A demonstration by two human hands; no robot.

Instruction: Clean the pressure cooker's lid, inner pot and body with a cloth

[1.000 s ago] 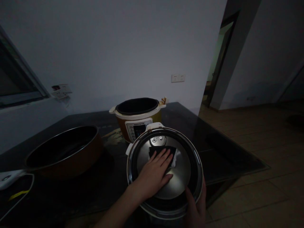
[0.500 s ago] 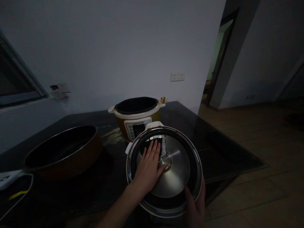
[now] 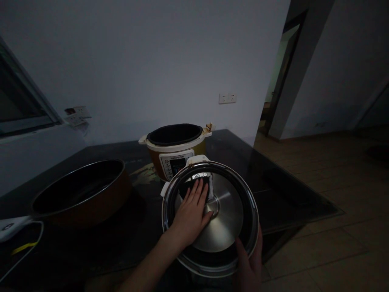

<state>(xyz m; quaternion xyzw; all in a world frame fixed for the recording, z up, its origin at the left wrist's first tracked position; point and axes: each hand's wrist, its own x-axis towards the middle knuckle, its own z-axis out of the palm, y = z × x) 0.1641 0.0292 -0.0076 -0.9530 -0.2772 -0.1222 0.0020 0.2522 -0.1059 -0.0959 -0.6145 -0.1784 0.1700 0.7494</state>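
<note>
"What's the left hand [image 3: 190, 217] doing?"
"Lying flat, unclenched, over a dark cloth [image 3: 186, 186] on the lid [image 3: 226, 221], low in the middle of the frame."
"And the right hand [image 3: 249, 265]?"
"Clamped on the lid's rim, thumb inside (its fingers are mostly hidden), lower right of centre."
"Beyond them?"
"A cooker [image 3: 154, 160] stands open on the dark surface [image 3: 234, 152] at centre; a big pot [image 3: 94, 205] sits at left."

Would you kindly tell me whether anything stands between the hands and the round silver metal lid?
Yes, at the left hand: a dark, pale-edged cloth lies between part of it and the upper-left area of the round silver metal lid. Nothing visible stands between the right hand and the lid's lower-right rim.
</note>
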